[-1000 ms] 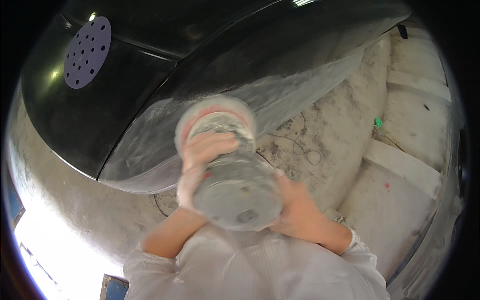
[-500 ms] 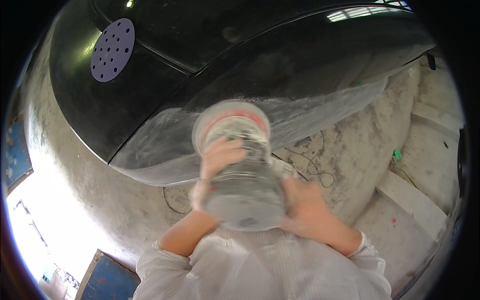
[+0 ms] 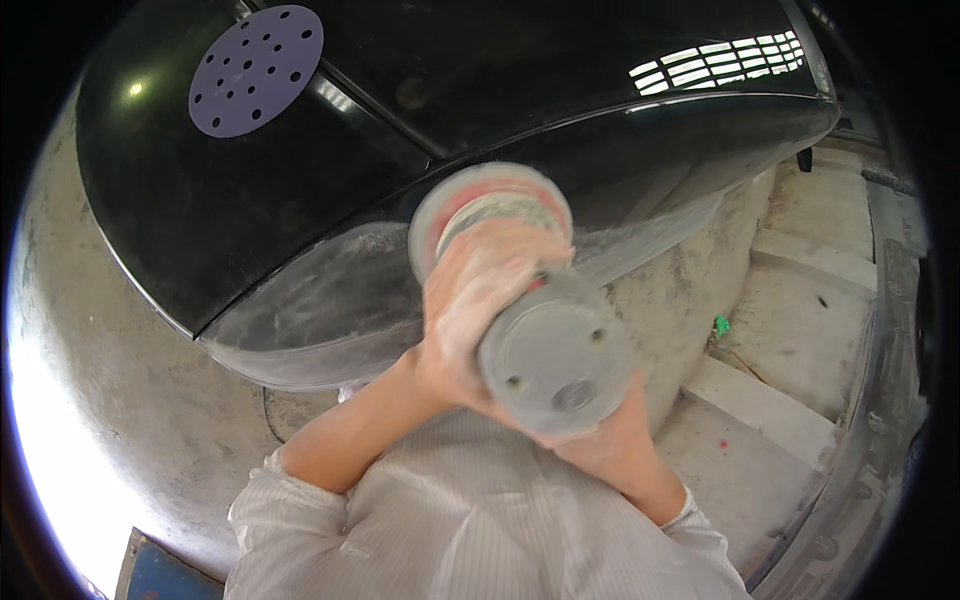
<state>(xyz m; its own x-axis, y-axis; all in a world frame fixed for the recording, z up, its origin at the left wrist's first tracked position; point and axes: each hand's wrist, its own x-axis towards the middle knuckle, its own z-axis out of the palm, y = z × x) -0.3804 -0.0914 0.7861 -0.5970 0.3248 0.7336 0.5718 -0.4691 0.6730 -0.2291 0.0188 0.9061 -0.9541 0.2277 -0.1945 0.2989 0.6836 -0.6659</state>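
Observation:
Both my hands are wrapped round a dusty grey sander [image 3: 550,350] with a round, pale and red pad. My left hand [image 3: 470,300] grips the body behind the pad, fingers curled over its top. Lower down, my right hand [image 3: 610,440] holds the near end from the right, its fingers partly hidden by the tool. The pad sits against the curved edge of a black car panel [image 3: 380,300], whose lower strip is dulled by pale dust and scuffing. Whether the pad presses on the panel cannot be made out.
A purple sanding disc with holes [image 3: 258,70] lies on the glossy panel at upper left. Below is a dusty grey floor [image 3: 130,290] with a dark cable. At right are pale raised strips [image 3: 765,410] and a small green scrap [image 3: 721,326]. A blue board [image 3: 165,575] stands at lower left.
The sander has shifted slightly up and right and tilted, its near end swinging right. My left hand now covers more of its top. The view has turned somewhat.

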